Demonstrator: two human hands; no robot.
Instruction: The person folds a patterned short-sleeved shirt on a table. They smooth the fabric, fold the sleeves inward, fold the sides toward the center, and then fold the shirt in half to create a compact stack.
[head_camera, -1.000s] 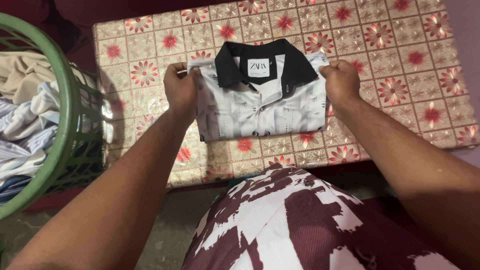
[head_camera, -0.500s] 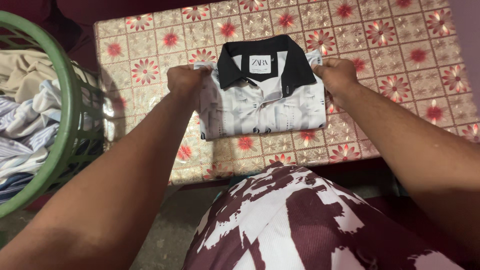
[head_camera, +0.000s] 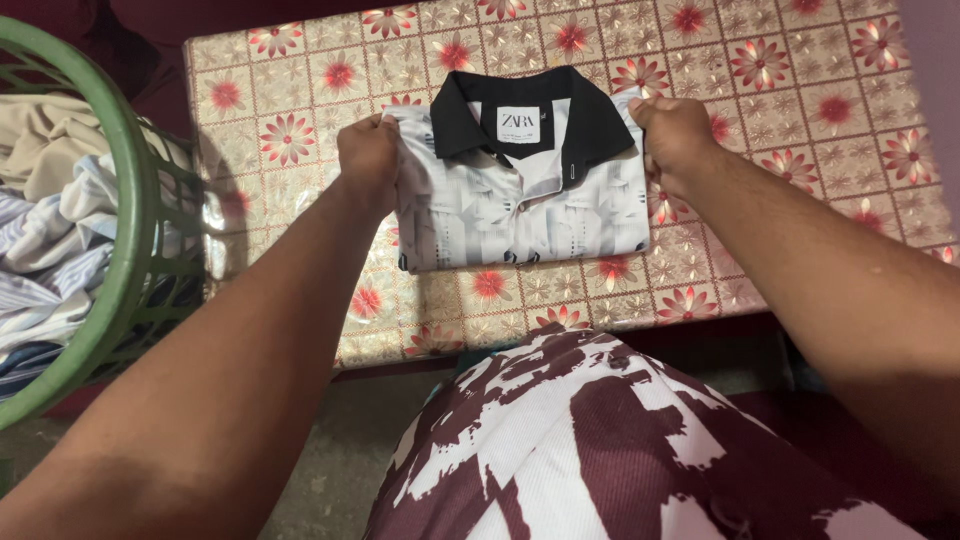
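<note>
Standing at the far left, a green laundry basket holds a heap of pale crumpled clothes, well apart from either hand and on the outer side of the left arm.

Next comes the left hand, its fingers curled shut on the left edge of the folded shirt, pinching the cloth just beside the black collar. From these fingers the shirt lies straight to the right, flat on the worktop with its shiny flowered cover.

The shirt itself is a neat grey-and-white printed rectangle, collar on the far side, folded hem on the near side toward the person. Its long axis runs across, from 1 hand to the other, so it sits squarely between the 2 grips.

The right hand is closed on the opposite edge by the collar's right tip, knuckles up, so from these fingers the shirt lies to the left. Both hands touch it at about the same height near the collar end, and neither looks nearer than the other; the hem end is free of any grip.
</note>
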